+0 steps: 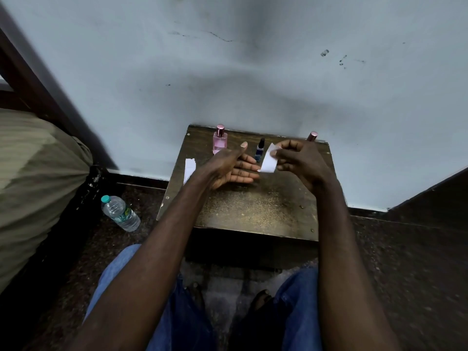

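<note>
My right hand [298, 160] pinches a small white paper slip [269, 162] by its upper edge, above a small dark wooden table [253, 211]. My left hand [233, 168] is held open beside it, palm turned up and to the right, its fingertips close to the slip's lower corner. Behind the hands stand a pink perfume bottle [219, 140] with a rose cap, a small dark blue nail polish bottle [260, 150], and a second rose cap [312, 136] whose bottle is hidden by my right hand.
More white paper slips [189, 169] lie at the table's left edge. The table stands against a pale blue wall [228, 72]. A plastic water bottle [120, 213] lies on the dark floor to the left, near a bed [33, 178]. My knees in blue jeans [192, 312] are below.
</note>
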